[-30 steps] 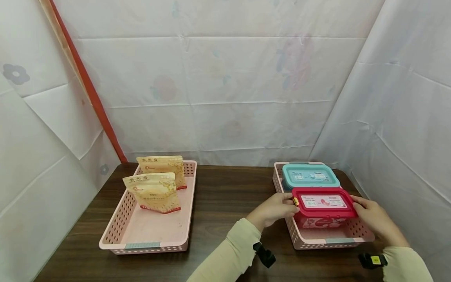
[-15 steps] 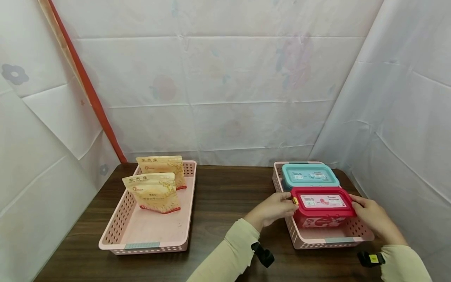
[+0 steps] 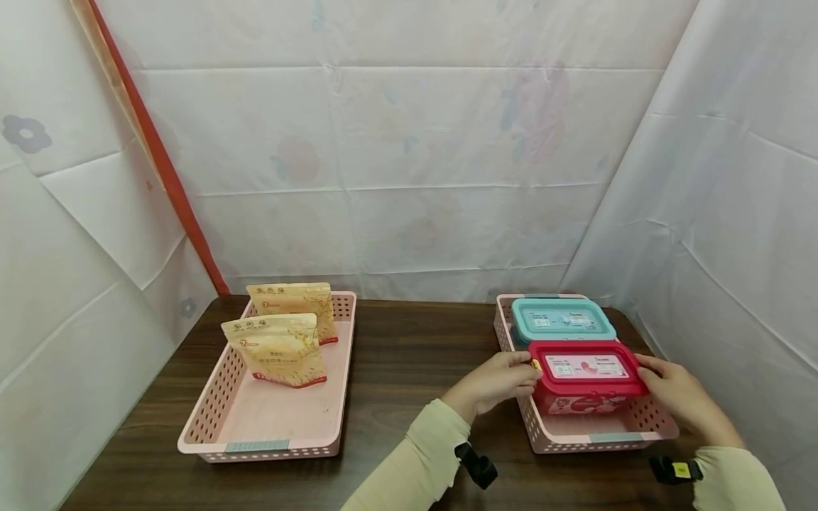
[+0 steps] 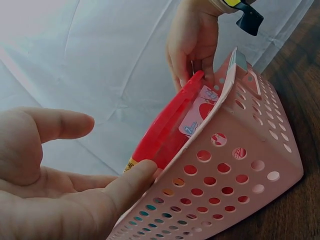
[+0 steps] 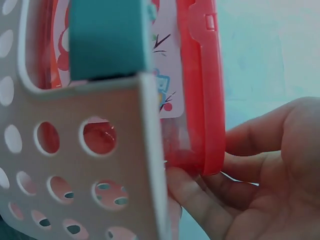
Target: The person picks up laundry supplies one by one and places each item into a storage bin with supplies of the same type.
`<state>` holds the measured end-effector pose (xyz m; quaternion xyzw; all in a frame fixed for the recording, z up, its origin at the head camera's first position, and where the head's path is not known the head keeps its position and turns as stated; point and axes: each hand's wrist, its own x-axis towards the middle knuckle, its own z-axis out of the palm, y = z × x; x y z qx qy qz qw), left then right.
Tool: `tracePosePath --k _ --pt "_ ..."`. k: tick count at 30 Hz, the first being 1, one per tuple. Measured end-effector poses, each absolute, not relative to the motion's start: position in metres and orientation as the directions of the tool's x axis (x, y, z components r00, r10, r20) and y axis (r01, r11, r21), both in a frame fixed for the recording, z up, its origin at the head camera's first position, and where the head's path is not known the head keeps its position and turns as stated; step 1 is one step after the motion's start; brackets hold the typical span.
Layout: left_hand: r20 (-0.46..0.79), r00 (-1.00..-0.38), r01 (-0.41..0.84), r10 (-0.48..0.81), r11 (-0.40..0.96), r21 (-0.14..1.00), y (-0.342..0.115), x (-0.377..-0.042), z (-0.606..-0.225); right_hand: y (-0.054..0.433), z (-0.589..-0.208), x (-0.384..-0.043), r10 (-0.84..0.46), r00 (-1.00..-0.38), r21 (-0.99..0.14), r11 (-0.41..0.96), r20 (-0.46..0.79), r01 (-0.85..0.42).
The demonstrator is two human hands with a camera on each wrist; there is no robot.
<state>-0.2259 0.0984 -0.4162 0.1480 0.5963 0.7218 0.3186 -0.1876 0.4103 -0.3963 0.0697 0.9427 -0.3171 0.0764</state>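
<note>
A red lidded plastic box (image 3: 588, 403) with a pink label stands in the right-hand pink basket (image 3: 543, 441), its lid above the rim. My left hand (image 3: 495, 383) holds its left end near a yellow sticker. In the left wrist view one left fingertip (image 4: 145, 172) reaches between lid and basket wall, while another points at the lid from above. At the opposite end, my right hand (image 3: 680, 394) grips the lid's corner; the right wrist view shows its fingers (image 5: 250, 142) at the lid's edge and below it. A teal lidded box (image 3: 562, 319) sits right behind the red one.
Another pink basket (image 3: 287, 419) stands on the left of the dark wooden table (image 3: 409, 341), with two yellow pouches (image 3: 281, 355) upright in its back half. White sheets (image 3: 409, 142) enclose the table at the back and sides.
</note>
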Motion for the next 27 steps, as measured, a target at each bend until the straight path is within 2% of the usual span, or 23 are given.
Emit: tracePosePath --k 23,27 --pt "-0.118 -0.746 -0.195 0.656 -0.045 0.980 0.0951 -0.2240 -0.4116 0.4083 -0.3903 -0.1834 0.064 -0.970 -0.641 0.740 -0.234 0.203" --pt "-0.114 -0.748 -0.183 0.654 -0.038 0.982 0.0929 -0.2234 -0.4095 0.4053 -0.3895 -0.1810 0.067 -0.979 -0.663 0.727 -0.194 0.181"
